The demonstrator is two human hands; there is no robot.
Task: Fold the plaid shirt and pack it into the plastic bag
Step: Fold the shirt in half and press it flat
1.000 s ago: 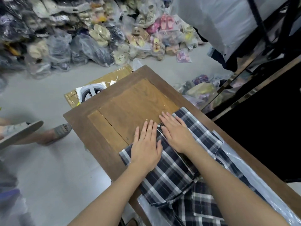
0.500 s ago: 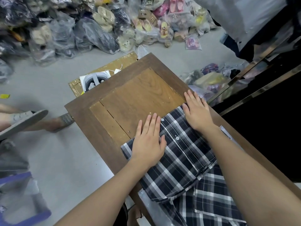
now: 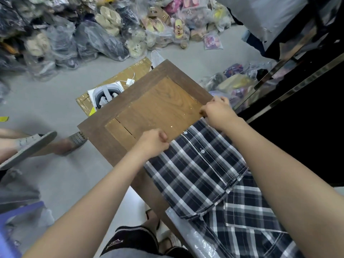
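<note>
Fingers: curled shut on both hands, each pinching a far corner of the plaid shirt [image 3: 195, 168] where a second ago the palms lay flat and open on the cloth.

Left hand [image 3: 152, 142]: closed on the shirt's far left corner, over the table [image 3: 115, 118] near its left edge; the fingertips are tucked under and hidden.

Right hand [image 3: 217, 112]: closed on the far right corner at the table's right edge, having slid outward from the middle of the shirt within the last second.

Shirt: dark plaid with white buttons, stretched flat between the two hands across the near half of the table, its placket running down the centre. A second plaid layer shows below it at the near right corner; whether that is the same garment cannot be told.

Plastic bag [image 3: 188, 233]: clear film under the cloth along the table's near edge, nothing packed in it yet.

Surroundings: a cardboard box [image 3: 119, 79] on the floor beyond the far left edge, heaps of bagged shoes [image 3: 104, 28] behind, another person's sandalled foot [image 3: 28, 146] well off to the left.

What changed: smoothing has given way to gripping.

Meaning for the task: the hem looks ready to be lifted and brought toward the person for the next fold; bagging remains well ahead.
</note>
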